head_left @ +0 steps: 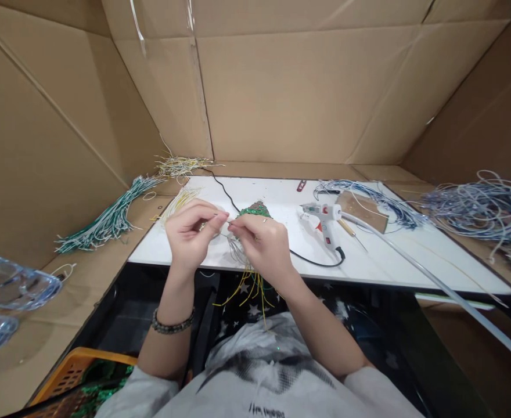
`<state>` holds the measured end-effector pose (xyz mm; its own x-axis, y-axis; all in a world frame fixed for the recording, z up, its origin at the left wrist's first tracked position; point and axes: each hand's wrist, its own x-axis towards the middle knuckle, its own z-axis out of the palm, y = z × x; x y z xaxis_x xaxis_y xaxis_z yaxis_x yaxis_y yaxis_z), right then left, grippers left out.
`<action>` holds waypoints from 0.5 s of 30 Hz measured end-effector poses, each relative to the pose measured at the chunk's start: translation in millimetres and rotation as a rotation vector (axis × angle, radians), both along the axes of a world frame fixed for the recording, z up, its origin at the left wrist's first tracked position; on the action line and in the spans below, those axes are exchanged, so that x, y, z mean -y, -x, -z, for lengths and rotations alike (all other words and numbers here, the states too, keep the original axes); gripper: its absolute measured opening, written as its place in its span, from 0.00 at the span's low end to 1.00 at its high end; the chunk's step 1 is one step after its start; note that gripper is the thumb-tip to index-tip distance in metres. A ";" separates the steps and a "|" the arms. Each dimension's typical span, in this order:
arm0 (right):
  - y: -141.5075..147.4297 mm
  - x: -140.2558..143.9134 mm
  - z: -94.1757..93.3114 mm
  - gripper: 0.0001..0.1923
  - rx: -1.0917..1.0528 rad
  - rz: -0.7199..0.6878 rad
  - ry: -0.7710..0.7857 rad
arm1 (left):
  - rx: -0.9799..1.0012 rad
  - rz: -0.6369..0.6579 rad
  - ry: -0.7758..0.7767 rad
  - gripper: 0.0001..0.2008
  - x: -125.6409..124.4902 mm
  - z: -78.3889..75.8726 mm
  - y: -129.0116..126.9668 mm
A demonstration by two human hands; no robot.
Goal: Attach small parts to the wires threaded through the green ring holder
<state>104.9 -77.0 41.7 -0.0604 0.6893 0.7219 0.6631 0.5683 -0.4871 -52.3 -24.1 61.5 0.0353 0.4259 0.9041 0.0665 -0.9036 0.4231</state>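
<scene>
My left hand (194,235) and my right hand (262,241) are close together above the front of the white table. Each is closed in a pinch on a thin wire (230,222), which spans the small gap between the fingertips. Just behind my right hand lies a cone-shaped green and brown piece (258,209) with a glittery surface, partly covered by the fingers. Under my hands, pale wires (237,251) and yellow wires (262,284) hang over the table's front edge. Where they are fastened is hidden.
Right of my hands, a glue gun (323,217) with a clear glue stick and black cord rests on the white table (403,267). Near it lie an awl (348,228) and blue-white wires (369,194). Green-white wires (111,217) lie left. An orange basket (70,363) stands lower left.
</scene>
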 end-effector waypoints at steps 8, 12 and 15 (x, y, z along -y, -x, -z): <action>-3.9 2.1 6.8 0.13 -0.213 -0.009 0.024 | 0.242 -0.335 0.126 0.08 -21.9 -1.7 57.8; -1.6 4.8 4.8 0.12 -0.263 -0.038 0.061 | -0.164 -0.739 0.317 0.09 -35.0 14.6 89.3; -3.0 4.9 6.9 0.11 -0.299 -0.047 0.094 | -0.275 -0.922 0.359 0.07 -42.7 25.8 103.9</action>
